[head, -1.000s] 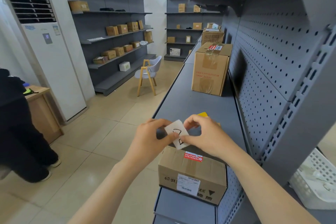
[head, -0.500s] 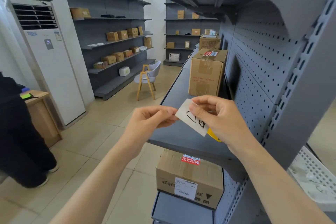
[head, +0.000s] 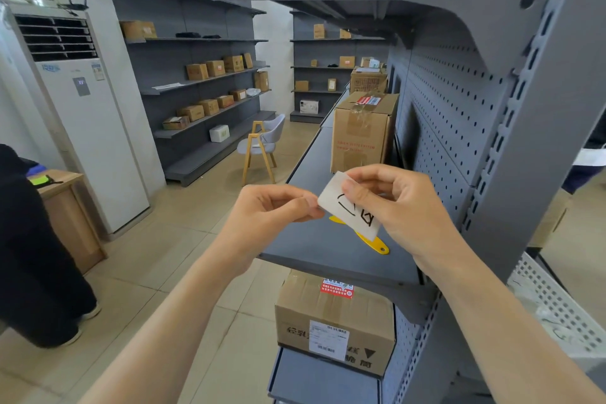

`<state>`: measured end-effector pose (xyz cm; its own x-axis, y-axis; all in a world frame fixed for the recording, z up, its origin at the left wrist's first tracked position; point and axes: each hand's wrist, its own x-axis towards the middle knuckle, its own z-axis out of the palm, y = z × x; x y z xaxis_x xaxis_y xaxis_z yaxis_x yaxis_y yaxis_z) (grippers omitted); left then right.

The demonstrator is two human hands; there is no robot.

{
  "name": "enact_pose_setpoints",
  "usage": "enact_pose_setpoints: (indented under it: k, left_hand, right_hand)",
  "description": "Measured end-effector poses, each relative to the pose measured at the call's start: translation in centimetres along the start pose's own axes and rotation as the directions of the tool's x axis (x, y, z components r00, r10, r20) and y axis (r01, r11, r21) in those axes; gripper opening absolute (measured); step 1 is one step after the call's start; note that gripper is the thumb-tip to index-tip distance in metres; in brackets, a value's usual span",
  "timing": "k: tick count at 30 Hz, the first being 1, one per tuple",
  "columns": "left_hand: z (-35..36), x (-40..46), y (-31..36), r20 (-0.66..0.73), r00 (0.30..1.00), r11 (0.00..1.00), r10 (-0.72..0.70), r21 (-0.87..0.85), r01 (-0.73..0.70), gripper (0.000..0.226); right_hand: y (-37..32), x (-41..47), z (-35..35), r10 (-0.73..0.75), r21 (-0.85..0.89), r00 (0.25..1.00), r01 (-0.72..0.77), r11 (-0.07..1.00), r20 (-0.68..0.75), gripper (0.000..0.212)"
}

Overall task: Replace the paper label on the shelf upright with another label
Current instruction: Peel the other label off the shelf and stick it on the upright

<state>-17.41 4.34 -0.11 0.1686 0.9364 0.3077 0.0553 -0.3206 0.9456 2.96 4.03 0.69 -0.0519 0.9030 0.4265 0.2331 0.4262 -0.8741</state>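
Note:
Both hands hold a small white paper label (head: 348, 207) with black handwritten marks, at chest height over the grey shelf board (head: 328, 249). My left hand (head: 272, 210) pinches its left edge between thumb and forefinger. My right hand (head: 403, 207) grips its right part, thumb on the front face. The grey slotted shelf upright (head: 518, 128) rises just right of my right hand; no label shows on it. A yellow flat tool (head: 373, 241) lies on the shelf board under the label, partly hidden.
A tall cardboard box (head: 360, 131) stands further along the shelf, and another box (head: 334, 321) sits on the shelf below. Perforated back panels (head: 449, 115) line the right. A person in black (head: 32, 256) stands at left by a wooden cabinet; a chair (head: 262, 144) is in the aisle.
Both hands have risen with the label from low over the lower box to above the shelf board, closer to the upright. The label has tilted, and the yellow tool is now more exposed.

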Motion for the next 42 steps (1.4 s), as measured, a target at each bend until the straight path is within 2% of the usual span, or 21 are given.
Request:
enact_pose_setpoints:
  k: [4, 6, 8, 11, 14, 24, 36, 42]
  left_hand:
    - [0.4, -0.1, 0.2, 0.028, 1.0, 0.999, 0.013, -0.031, -0.012, 0.017]
    - [0.7, -0.2, 0.1, 0.038, 0.999, 0.999, 0.031, -0.033, -0.029, 0.017]
    - [1.2, -0.3, 0.1, 0.045, 0.997, 0.998, 0.058, -0.031, -0.057, 0.012]
    - [1.6, -0.3, -0.1, 0.042, 0.992, 0.993, 0.115, -0.033, -0.114, 0.021]
    - [1.7, -0.2, -0.2, 0.043, 0.987, 0.988, 0.157, -0.003, -0.157, 0.02]
    - [1.8, -0.5, -0.2, 0.06, 0.969, 0.967, 0.239, 0.081, -0.243, 0.019]
    - [1.3, -0.9, 0.6, 0.064, 0.953, 0.929, 0.295, 0.214, -0.302, 0.02]
    - [1.1, -1.2, 1.1, 0.076, 0.921, 0.845, 0.381, 0.377, -0.38, 0.024]
  right_hand:
    - [-0.1, -0.1, -0.3, 0.005, 0.016, 1.0, -0.005, 1.0, 0.011, 0.016]
    - [0.0, -0.5, -0.4, -0.116, -0.138, 0.991, 0.107, 0.985, -0.061, 0.022]
    - [-0.5, -1.3, -0.2, -0.283, -0.318, 0.954, 0.24, 0.917, -0.097, 0.016]
    - [-1.5, -2.1, 0.0, -0.434, -0.448, 0.901, 0.381, 0.809, -0.016, 0.014]
    - [-1.6, -2.1, -0.3, -0.415, -0.386, 0.909, 0.401, 0.831, 0.05, 0.01]
    - [-1.7, -2.5, -0.8, -0.343, -0.318, 0.938, 0.338, 0.886, 0.043, 0.023]
    - [-2.8, -3.0, -0.8, -0.465, -0.473, 0.881, 0.448, 0.759, 0.088, 0.026]
    - [-3.1, -3.1, -0.6, -0.509, -0.526, 0.853, 0.486, 0.698, 0.113, 0.027]
